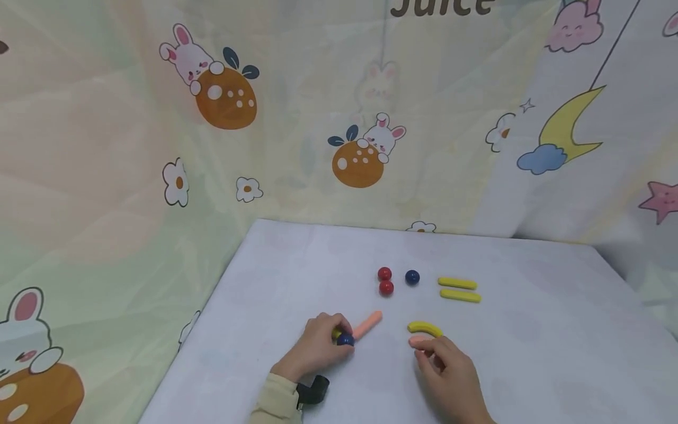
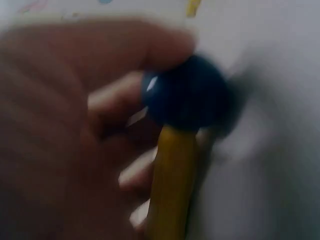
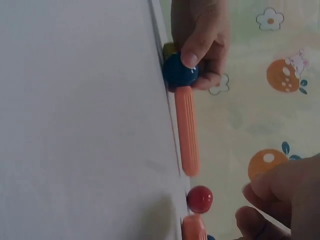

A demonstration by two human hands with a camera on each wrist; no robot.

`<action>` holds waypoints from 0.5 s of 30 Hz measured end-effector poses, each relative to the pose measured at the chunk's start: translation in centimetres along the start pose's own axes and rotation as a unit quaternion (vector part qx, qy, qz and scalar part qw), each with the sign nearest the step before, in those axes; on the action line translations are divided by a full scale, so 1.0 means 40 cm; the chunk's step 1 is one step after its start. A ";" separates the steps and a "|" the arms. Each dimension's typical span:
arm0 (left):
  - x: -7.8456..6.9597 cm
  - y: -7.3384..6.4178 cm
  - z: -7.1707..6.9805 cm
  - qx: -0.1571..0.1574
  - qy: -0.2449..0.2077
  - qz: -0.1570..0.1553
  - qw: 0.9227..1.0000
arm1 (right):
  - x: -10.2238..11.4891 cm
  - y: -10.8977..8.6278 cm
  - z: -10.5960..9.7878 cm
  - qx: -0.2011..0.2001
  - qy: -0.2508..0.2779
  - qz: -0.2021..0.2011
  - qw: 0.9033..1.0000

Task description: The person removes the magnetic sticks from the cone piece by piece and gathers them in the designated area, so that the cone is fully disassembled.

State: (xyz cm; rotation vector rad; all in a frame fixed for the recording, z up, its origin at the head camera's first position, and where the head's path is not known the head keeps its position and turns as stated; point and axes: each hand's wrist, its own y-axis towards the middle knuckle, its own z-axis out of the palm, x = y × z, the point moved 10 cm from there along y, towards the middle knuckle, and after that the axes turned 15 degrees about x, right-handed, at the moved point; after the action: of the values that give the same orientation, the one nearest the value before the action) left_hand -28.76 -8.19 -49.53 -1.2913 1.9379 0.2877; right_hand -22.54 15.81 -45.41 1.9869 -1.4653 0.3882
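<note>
My left hand (image 1: 320, 341) pinches a glossy blue ball (image 1: 346, 340) between thumb and fingers, low over the table. In the left wrist view a yellow stick (image 2: 172, 185) meets the ball and runs along under the fingers. An orange ribbed stick (image 3: 187, 131) reaches out from the ball's other side. My right hand (image 1: 450, 374) is just in front of a second orange stick (image 1: 418, 341), with its fingers loosely bent. In the right wrist view its thumb and fingertip are apart, holding nothing. A curved yellow stick (image 1: 425, 328) lies just beyond that hand.
Farther back on the white table (image 1: 296, 265) are two red balls (image 1: 385, 287), another blue ball (image 1: 412, 277) and two straight yellow sticks (image 1: 460, 295) side by side. A printed cloth (image 1: 296, 147) with rabbits and oranges hangs behind the table.
</note>
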 end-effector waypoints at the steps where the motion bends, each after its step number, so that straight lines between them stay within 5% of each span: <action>1: -0.003 -0.003 0.005 0.027 -0.007 0.020 0.999 | 0.016 -0.002 0.010 0.006 0.005 -0.017 1.000; 3: -0.010 -0.011 0.014 0.071 -0.015 0.054 0.996 | 0.041 -0.005 0.031 0.027 0.010 -0.030 0.999; 7: -0.026 -0.023 0.033 0.134 -0.022 0.099 0.986 | 0.052 -0.009 0.074 0.083 0.010 0.010 0.996; 15: -0.033 -0.027 0.053 0.169 -0.047 0.109 0.978 | 0.056 -0.009 0.142 0.206 -0.022 0.020 0.978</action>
State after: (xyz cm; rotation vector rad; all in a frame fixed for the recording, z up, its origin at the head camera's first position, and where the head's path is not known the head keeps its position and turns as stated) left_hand -26.57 -6.60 -49.78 -0.8336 1.9481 0.1156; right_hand -22.19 10.57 -48.52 2.2990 -1.5483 0.7185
